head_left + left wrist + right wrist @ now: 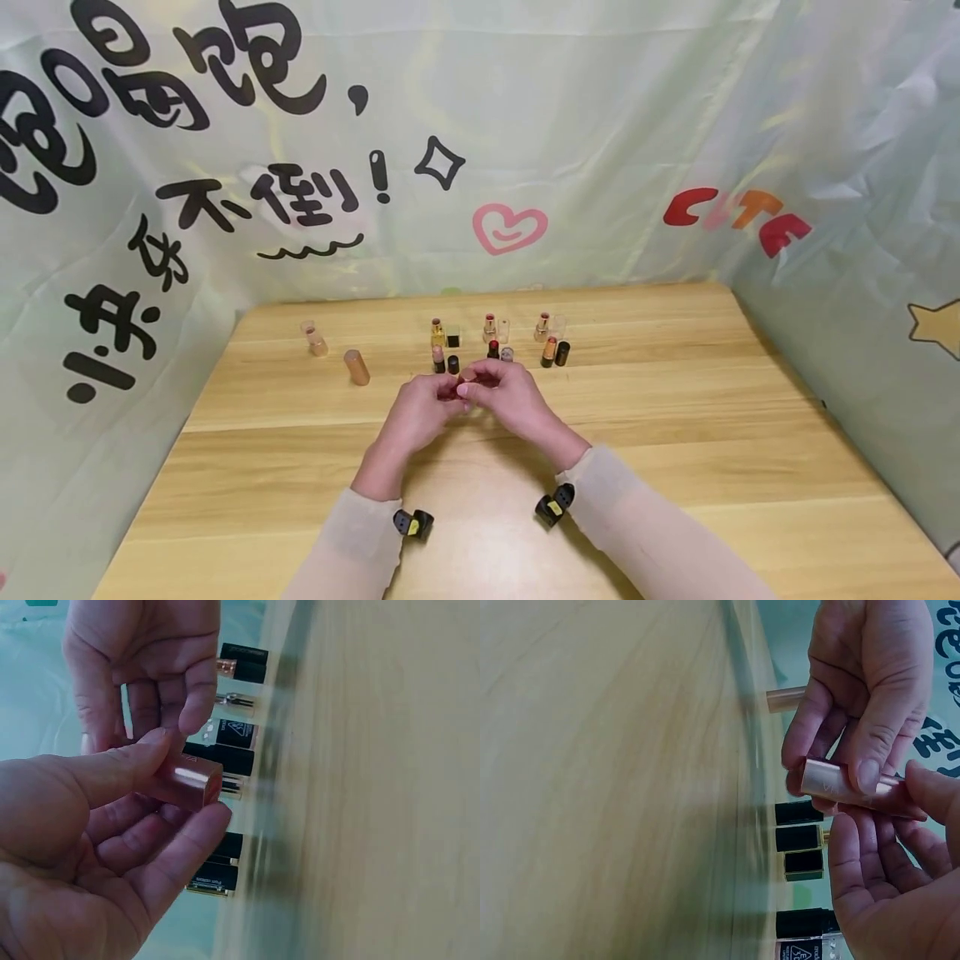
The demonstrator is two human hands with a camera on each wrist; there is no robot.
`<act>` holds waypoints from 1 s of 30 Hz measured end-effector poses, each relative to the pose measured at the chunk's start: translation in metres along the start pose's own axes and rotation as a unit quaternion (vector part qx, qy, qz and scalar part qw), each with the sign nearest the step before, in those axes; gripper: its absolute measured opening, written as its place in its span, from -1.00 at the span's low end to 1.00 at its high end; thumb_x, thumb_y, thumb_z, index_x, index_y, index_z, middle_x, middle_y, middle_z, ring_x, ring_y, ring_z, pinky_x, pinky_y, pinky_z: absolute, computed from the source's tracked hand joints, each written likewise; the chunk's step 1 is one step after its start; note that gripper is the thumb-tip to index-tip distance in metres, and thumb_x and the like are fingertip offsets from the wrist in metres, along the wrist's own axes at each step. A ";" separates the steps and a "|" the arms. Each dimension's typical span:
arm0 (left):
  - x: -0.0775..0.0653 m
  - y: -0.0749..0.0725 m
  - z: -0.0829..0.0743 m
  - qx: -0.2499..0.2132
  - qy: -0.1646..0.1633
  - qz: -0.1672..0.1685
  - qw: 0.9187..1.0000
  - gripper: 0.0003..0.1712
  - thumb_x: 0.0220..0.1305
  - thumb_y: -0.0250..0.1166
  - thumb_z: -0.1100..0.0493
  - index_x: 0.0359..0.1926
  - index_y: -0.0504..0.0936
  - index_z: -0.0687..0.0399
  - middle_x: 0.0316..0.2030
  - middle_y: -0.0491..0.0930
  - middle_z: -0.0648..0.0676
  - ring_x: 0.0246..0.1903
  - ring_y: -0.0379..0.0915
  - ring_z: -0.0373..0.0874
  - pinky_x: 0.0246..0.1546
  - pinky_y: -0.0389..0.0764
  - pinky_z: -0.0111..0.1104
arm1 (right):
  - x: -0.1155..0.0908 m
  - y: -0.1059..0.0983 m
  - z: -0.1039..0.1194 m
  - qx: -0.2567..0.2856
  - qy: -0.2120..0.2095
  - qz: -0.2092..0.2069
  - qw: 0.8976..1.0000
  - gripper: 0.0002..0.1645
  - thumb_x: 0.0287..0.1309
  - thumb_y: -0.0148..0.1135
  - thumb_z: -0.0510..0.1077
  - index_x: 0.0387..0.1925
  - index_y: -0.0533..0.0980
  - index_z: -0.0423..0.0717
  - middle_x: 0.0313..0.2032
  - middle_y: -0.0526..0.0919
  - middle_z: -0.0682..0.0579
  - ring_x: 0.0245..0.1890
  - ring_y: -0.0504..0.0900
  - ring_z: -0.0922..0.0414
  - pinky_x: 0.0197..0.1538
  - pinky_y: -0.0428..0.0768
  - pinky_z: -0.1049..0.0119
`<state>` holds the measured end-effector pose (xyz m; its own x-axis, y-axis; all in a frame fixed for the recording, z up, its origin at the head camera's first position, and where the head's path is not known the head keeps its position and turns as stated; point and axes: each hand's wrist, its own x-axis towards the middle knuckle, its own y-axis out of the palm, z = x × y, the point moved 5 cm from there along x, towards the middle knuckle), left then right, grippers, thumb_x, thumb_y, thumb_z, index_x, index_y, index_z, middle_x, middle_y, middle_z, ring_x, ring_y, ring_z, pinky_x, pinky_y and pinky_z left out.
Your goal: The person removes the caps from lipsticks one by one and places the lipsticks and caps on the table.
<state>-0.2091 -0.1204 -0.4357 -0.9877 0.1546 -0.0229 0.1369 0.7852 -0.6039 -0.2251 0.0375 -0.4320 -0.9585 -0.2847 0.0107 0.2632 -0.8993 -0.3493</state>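
Both hands meet over the middle of the table around a shiny rose-gold lipstick tube (187,780). My left hand (420,410) pinches one end of the lipstick (832,782) between thumb and fingers. At its other end, the thumb and fingers of my right hand (517,402) hold it too. In the head view the fingers hide most of the tube. Just beyond the hands stand an uncapped red lipstick (492,348) and an uncapped pink lipstick (438,358) with a black cap (453,364) beside it.
Further back are a gold lipstick (437,332), two more uncapped lipsticks with clear caps, and an orange lipstick (550,352) beside its black cap (562,353). On the left stand a rose-gold tube (357,367) and a clear-topped lipstick (314,340). Printed cloth (600,125) borders the wooden table (712,417).
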 end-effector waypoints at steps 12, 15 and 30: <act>0.000 -0.003 -0.001 0.010 0.010 -0.007 1.000 -0.70 0.23 0.56 0.23 0.00 0.81 0.06 -0.20 0.82 -0.01 -0.18 0.71 -0.15 0.00 0.70 -0.12 | 0.007 0.001 0.005 0.004 0.008 -0.016 1.000 -0.80 0.27 0.48 -0.18 -0.09 0.73 -0.13 -0.22 0.81 -0.02 -0.25 0.76 0.07 -0.11 0.76 0.10; 0.000 -0.004 -0.002 0.021 0.008 0.011 1.000 -0.66 0.22 0.55 0.28 0.04 0.79 0.08 -0.16 0.82 0.01 -0.13 0.71 -0.13 0.07 0.70 -0.10 | 0.007 0.001 0.004 0.018 0.019 -0.014 1.000 -0.77 0.27 0.48 -0.19 -0.07 0.72 -0.17 -0.22 0.81 -0.05 -0.23 0.77 -0.05 -0.08 0.76 -0.02; -0.004 -0.005 0.004 0.045 0.005 -0.006 0.999 -0.91 0.26 0.55 0.16 -0.21 0.84 -0.04 -0.38 0.77 -0.10 -0.37 0.54 -0.22 -0.25 0.56 -0.30 | 0.002 0.012 0.000 -0.008 0.012 -0.029 0.999 -0.81 0.26 0.51 -0.14 -0.14 0.74 -0.11 -0.26 0.82 0.02 -0.33 0.74 0.18 -0.21 0.72 0.24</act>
<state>-0.2066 -0.1276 -0.4353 -0.9884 0.1517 -0.0062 0.1162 0.7297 -0.6738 -0.2240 0.0259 -0.4360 -0.9748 -0.2231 0.0083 0.2050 -0.9090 -0.3629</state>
